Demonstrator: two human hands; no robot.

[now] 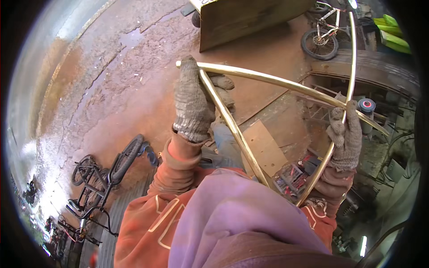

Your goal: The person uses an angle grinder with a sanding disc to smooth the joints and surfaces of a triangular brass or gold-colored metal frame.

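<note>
A frame of shiny gold-coloured metal tubes (286, 82) is held up in front of my body, with both hands on it. One long tube runs across from left to right, a second slants down from its left end, and a third crosses it at the right. My left hand (194, 105), in a grey knit glove, is closed around the left corner where two tubes meet. Near the right crossing, my right hand (346, 138), also gloved, grips the upright tube. The lower tube ends pass out of sight close to my orange sleeves and purple cloth.
A dark bicycle (105, 187) lies at the lower left. A white bicycle (328, 33) stands at the far right, near yellow-green objects (393, 33). Below the frame are a brown board (263, 147) and clutter. A large box-like panel (250, 27) stands ahead on reddish ground.
</note>
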